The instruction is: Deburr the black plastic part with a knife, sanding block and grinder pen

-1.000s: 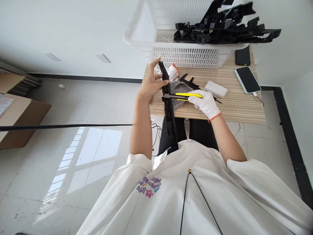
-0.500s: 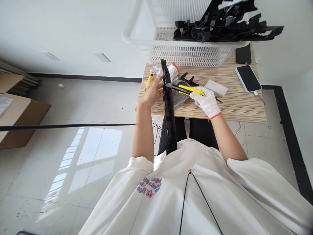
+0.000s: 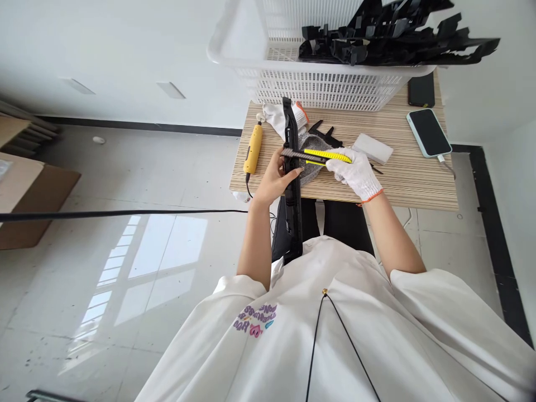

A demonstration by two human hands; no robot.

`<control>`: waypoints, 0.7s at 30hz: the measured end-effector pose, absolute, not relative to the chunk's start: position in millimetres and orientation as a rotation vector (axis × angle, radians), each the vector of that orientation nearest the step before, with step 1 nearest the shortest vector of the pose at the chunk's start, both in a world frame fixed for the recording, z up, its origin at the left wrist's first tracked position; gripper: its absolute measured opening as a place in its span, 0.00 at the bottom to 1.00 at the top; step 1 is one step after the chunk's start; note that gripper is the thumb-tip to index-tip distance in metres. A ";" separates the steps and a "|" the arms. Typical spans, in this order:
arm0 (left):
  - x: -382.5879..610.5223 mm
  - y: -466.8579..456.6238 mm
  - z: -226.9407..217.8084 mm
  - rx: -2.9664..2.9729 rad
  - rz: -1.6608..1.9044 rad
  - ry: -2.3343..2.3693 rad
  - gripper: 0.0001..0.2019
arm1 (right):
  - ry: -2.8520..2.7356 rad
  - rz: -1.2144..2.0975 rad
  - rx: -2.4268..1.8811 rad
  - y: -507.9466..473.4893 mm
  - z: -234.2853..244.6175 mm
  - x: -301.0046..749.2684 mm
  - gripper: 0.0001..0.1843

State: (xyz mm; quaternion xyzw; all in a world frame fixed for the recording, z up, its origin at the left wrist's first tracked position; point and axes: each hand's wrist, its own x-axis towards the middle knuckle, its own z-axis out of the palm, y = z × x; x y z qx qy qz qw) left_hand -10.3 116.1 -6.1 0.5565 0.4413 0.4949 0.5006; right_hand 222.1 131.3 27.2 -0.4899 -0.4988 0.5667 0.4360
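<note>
A long black plastic strip stands on edge from my lap up over the wooden table. My bare left hand grips it about its middle, fingers wrapped round it. My right hand, in a white knit glove with an orange cuff, holds a yellow utility knife. The knife's blade tip rests against the strip just above my left fingers. A grey cloth lies under the knife.
A white slatted basket with several black plastic parts stands at the table's back. On the table lie a yellow hand tool, a white glove, black calipers, a white block and two phones. A black cable crosses the floor at left.
My left hand has slid down the strip from its top end to its middle. The knife has moved along the strip with it, and the yellow hand tool has come into sight.
</note>
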 end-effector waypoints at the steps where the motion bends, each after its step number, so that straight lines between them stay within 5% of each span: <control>1: -8.3 114.9 -7.2 1.347 1.209 1.078 0.35 | -1.255 1.429 -1.220 131.2 27.6 222.1 0.18; 21: 19.3 107.3 -20.9 1.252 1.448 1.302 0.34 | -1.290 1.368 -1.250 133.2 32.0 224.1 0.17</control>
